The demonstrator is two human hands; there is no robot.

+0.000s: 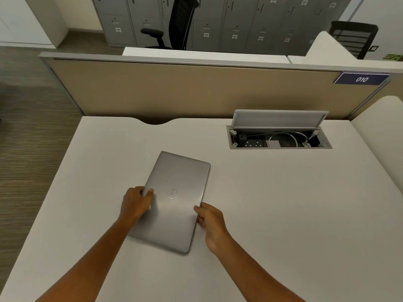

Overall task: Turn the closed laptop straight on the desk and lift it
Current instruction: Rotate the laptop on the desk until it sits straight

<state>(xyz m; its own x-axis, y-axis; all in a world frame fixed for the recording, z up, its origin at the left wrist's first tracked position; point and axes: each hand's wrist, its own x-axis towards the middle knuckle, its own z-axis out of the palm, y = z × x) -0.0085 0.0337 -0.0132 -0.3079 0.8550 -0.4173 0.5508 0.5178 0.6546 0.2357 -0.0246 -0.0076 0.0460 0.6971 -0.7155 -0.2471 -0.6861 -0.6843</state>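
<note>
both forearms come in from the near desk edge, one to each long side of the laptop (174,199). left hand (136,203) is curled over the laptop's left edge, thumb on the lid, fingers wrapped under or against the side – pinching that edge. right hand (210,221) sits against the right edge, thumb tip on the lid rim, fingers tucked down the side; can't tell if they're actually under it.

laptop is closed, flat on the desk (283,214), skewed: long axis runs away from the person and leans right, near corner pointing back toward the right forearm. round logo sits mid-lid, between the two hands. beyond the laptop and to its right, a cable box (279,138) is let into the desk with its flap up, sockets and a white cable inside – well apart from the laptop, no cable seen running to it.

judgement: turn not done yet, lift not started. handling – rigid metal shell, smooth lid, likely slippery under dry fingertips and moderately heavy for its thickness. won't flex, so it'll pivot cleanly on the desk with light opposing pushes at the two edges. for the lift, get fingers under both long sides near the middle, thumbs on top; a lid-only pinch could slip or crack the lid open at the unhinged side.
</note>
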